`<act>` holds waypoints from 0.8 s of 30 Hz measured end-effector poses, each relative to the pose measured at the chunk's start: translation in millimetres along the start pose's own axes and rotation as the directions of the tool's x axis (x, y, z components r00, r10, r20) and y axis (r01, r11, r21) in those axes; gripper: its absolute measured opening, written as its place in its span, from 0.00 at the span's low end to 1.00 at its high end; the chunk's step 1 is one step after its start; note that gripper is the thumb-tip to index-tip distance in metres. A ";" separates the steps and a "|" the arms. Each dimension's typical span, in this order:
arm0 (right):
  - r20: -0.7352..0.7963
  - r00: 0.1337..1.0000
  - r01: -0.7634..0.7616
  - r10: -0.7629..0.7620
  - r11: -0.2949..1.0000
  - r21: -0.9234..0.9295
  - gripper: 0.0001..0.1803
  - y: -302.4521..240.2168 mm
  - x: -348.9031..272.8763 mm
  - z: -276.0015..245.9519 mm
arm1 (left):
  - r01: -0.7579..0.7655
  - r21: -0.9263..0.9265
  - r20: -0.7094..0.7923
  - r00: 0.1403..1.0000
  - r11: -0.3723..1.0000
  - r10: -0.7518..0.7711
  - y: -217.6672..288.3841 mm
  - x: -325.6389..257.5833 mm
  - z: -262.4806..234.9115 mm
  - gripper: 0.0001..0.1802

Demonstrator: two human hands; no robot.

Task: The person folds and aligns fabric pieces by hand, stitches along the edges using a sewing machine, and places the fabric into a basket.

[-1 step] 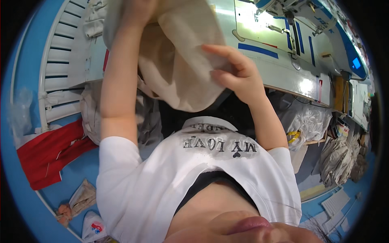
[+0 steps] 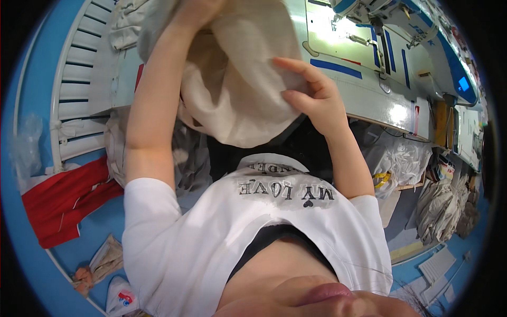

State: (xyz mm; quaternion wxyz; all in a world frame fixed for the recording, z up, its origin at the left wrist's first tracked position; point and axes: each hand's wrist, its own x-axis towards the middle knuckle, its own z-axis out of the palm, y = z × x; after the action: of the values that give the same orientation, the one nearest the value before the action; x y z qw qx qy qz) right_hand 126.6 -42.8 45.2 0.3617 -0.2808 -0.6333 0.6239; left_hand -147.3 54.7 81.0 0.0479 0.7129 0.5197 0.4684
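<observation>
A large piece of beige cloth [image 2: 248,100] hangs in loose folds in front of me, above my lap and at the front edge of the sewing table. My left hand [image 2: 203,11] is raised at the top edge of the view, against the upper part of the cloth, which hangs from it. Its fingertips are out of sight. On the right side of the cloth is my right hand [image 2: 319,98], thumb and index finger apart and lying against the fabric. Its other fingers are mostly hidden.
A blue and white sewing machine [image 2: 449,58] stands on the white table [image 2: 364,98] at the right. White slatted rails [image 2: 79,90] are on the left, with red fabric [image 2: 68,201] below. Bundled beige fabric [image 2: 441,208] hangs at the right, near a plastic bag [image 2: 404,156].
The cloth has shifted slightly to the right, and both hands have moved a little the same way. My left forearm leans more.
</observation>
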 end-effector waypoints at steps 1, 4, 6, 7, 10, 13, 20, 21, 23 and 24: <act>-0.113 0.985 -0.123 0.128 0.991 0.049 0.29 16.9 -5.4 -13.5 | 0.012 0.000 0.240 0.971 1.000 -0.012 -17.0 8.7 36.7 0.44; -0.198 0.913 -0.378 0.356 0.922 -0.084 0.32 34.0 -23.7 -42.2 | -0.125 0.177 0.624 0.781 0.976 -0.013 -35.2 -7.6 80.7 0.51; -0.306 0.898 -0.381 0.317 0.908 -0.176 0.28 37.2 -42.4 -47.0 | -0.212 0.093 0.631 0.768 0.973 0.107 -34.3 -16.9 92.8 0.51; -0.318 0.891 -0.389 0.323 0.905 -0.169 0.28 34.0 -47.0 -49.6 | -0.209 0.117 0.656 0.750 0.971 0.082 -35.7 -22.0 94.8 0.51; -0.352 0.846 -0.523 0.401 0.755 -0.395 0.23 14.9 -42.4 -57.9 | -0.227 0.194 0.723 0.690 0.954 0.017 -13.8 -22.8 86.2 0.51; -0.432 0.894 -0.248 -0.118 0.673 -0.697 0.19 18.9 -28.5 -67.6 | -0.283 0.206 0.748 0.662 0.937 0.035 -15.2 -23.5 96.5 0.52; 0.024 0.917 0.136 -0.397 0.256 -0.957 0.23 49.8 32.8 -55.4 | -0.260 0.201 0.779 0.627 0.945 0.007 0.2 -16.0 89.6 0.54; 0.024 0.918 0.135 -0.395 0.256 -0.957 0.23 55.3 31.1 -56.0 | -0.286 0.212 0.784 0.620 0.935 0.011 3.2 -14.5 89.2 0.54; 0.021 0.916 0.117 -0.400 0.216 -0.969 0.21 62.3 25.5 -57.6 | -0.327 0.261 0.800 0.599 0.908 -0.015 16.8 -10.2 83.7 0.50; 0.018 0.919 0.112 -0.394 0.216 -0.970 0.21 64.1 24.8 -57.0 | -0.371 0.299 0.817 0.575 0.879 -0.036 26.4 -2.1 82.4 0.47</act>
State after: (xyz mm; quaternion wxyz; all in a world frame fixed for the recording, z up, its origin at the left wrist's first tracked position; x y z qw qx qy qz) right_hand 152.1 14.8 -18.1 0.2854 -0.4040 -0.8691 0.0063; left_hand -69.8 75.5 48.5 0.0686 0.8844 0.4606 -0.0316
